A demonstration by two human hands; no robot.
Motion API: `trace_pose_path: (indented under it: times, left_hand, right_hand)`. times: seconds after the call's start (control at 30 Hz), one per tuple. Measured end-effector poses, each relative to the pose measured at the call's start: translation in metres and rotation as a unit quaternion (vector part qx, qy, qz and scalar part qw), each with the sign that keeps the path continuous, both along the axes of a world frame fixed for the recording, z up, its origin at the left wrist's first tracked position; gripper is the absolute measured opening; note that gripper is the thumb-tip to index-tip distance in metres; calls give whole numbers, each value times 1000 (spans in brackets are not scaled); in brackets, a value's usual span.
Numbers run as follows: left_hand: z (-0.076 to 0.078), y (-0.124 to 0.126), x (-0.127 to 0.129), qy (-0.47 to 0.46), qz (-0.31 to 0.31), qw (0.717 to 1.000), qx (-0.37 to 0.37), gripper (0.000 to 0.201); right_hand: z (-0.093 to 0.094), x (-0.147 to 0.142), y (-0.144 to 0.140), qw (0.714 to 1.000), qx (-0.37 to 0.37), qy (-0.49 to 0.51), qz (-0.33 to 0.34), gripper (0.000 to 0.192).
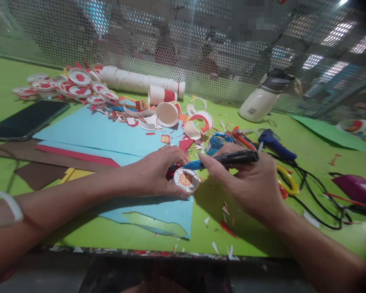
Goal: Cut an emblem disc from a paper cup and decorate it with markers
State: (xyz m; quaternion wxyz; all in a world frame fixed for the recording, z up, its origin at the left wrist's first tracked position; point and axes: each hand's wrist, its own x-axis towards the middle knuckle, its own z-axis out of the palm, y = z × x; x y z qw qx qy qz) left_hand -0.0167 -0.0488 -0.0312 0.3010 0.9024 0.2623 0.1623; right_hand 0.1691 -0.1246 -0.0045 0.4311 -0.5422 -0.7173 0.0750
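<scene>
My left hand (154, 173) pinches a small round paper cup base (193, 187) by its rim, thumb at the near edge and fingers at the far side. The base is white, with dark marks round its edge and an orange patterned sticker in the middle. In my right hand (250, 187) is a black and blue marker pen (240, 158), lying slantwise with its blue end over the far rim of the base. Whether the tip touches the rim, I cannot tell. Light blue paper (171, 215) lies under my left hand.
Red-and-white paper discs (79, 77), stacked cups (140, 81) and cut cups (167, 114) lie at the back. A phone (29, 118) rests at left. To the right are a bottle (256, 103), a blue glue gun (276, 144), scissors (288, 181) and black cable (315, 203).
</scene>
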Motion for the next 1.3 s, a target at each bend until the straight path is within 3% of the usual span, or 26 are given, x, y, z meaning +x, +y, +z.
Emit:
trace_pose_path:
  times: [0.13,0.37,0.47,0.67,1.3]
  left_hand:
    - [-1,0,-1,-1,2,1000,7,36]
    - [1,-1,0,4,7,1000,5,37]
    - [2,-2,1,6,5,1000,-2,37]
    - [2,-1,0,-3,2,1000,-10,36]
    - [2,-1,0,12,2,1000,-1,38]
  right_hand:
    - [4,1,-1,1000,24,2,-16,31]
    - [1,0,1,999,15,37,26,14]
    - [1,1,3,995,-23,87,51,8]
    - [3,3,7,981,-107,137,84,14]
    - [-1,2,7,985,-105,118,75,9]
